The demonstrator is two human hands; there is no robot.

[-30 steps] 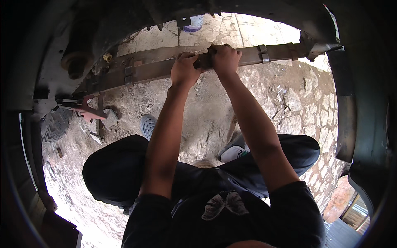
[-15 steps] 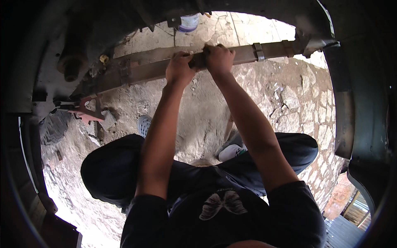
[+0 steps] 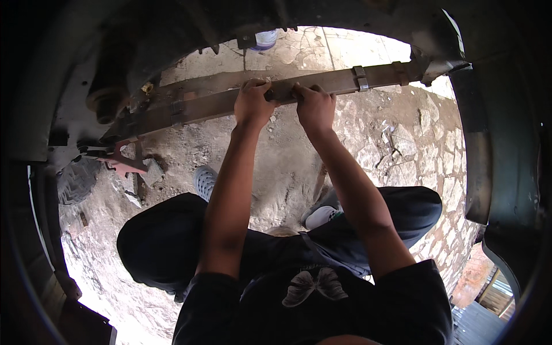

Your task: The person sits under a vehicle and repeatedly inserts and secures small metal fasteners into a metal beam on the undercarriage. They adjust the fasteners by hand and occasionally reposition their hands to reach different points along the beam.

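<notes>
Right hand [image 3: 316, 109] now drawn back to near edge of bar [image 3: 339, 82], 12 o'clock, fingers' grip unclear; left hand [image 3: 253, 106] still curled over it; tab [image 3: 246, 41] part-hides can [image 3: 265, 40] beyond; red stand [image 3: 126, 167] 9 o'clock

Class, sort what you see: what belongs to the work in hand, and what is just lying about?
Belongs to the work:
long metal beam, left hand and right hand on it
metal clip on the beam

Apparently just lying about:
white-and-purple container beyond the beam
grey block beside the red stand (stand's role unclear)
</notes>
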